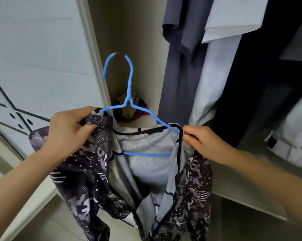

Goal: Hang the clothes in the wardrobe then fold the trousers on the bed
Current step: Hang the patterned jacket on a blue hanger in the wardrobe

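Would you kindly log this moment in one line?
left hand grips jacket; right hand pinches jacket; blue hanger inside jacket, unhung

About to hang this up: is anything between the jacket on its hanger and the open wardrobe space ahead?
Nothing visible blocks the gap ahead of the blue hanger. Left hand and right hand grip the patterned jacket. A grey hung garment crowds the right; the rail is out of view.
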